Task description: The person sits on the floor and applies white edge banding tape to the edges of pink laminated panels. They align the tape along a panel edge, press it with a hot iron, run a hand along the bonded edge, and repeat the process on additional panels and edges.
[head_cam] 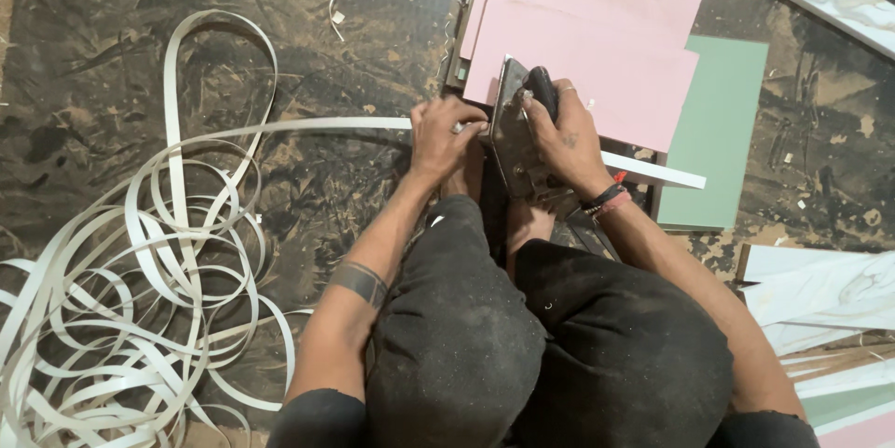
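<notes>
Hands meet at the centre. My right hand [564, 136] is clamped over the dark handle of a worn metal iron [517, 136], which rests on the board edge at twelve o'clock from my knees. My left hand [443, 136] pinches the white edge strip [308, 126], which runs off toward nine o'clock into a loose tangle. Pink panels [597, 28] lie at twelve o'clock, a green panel [718, 131] at two.

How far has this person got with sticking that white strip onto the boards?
Done: cannot tell; no finished edge shows clearly. In hand: the right hand grips a dark iron on the pink board, while the left hand holds the white strip. Left: a big tangle of strip, plus a green board.
</notes>
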Tool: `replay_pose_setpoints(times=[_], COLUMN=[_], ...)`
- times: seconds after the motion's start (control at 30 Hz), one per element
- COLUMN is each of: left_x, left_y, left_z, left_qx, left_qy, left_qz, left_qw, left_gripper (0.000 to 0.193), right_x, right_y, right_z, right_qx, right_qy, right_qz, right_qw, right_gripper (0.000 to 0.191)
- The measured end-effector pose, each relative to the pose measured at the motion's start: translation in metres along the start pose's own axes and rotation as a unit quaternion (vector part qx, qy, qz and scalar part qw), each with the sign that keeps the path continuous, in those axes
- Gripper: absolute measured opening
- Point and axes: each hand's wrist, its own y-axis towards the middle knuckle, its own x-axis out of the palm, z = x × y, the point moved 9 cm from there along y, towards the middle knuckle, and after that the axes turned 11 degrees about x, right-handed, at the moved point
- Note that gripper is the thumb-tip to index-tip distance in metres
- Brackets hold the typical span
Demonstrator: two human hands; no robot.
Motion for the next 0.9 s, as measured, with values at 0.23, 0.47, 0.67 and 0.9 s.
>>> replay_pose_setpoints(times=[0.23, 0.47, 0.67, 0.9], left_x=[0.046, 0.040, 0.035, 0.038], left_y=[-0.023, -0.016, -0.012, -0.015], left_z=[-0.017, -0.016, -0.007, -0.011], left_qx=[-0.093, -0.074, -0.062, -0.069], left_qy=[-0.270, -0.201, -0.211, -0.201], left_qz=[-0.039, -0.105, -0.100, -0.103], left_qw=[0.957, 0.971, 0.970, 0.972], left_gripper=[0.036, 0.037, 0.037, 0.036], right_x=[-0.002, -0.001, -0.002, -0.002], right_y=[0.003, 0.002, 0.003, 0.003], right_z=[0.003, 0.005, 0.002, 0.003], right_qx=[-0.016, 0.024, 0.016, 0.031], right_qy=[-0.013, 0.011, 0.002, 0.005], right_qz=[0.020, -0.014, -0.015, -0.022], right_qw=[1.000, 1.000, 1.000, 0.999], right_gripper=[0.038, 0.040, 0.041, 0.042])
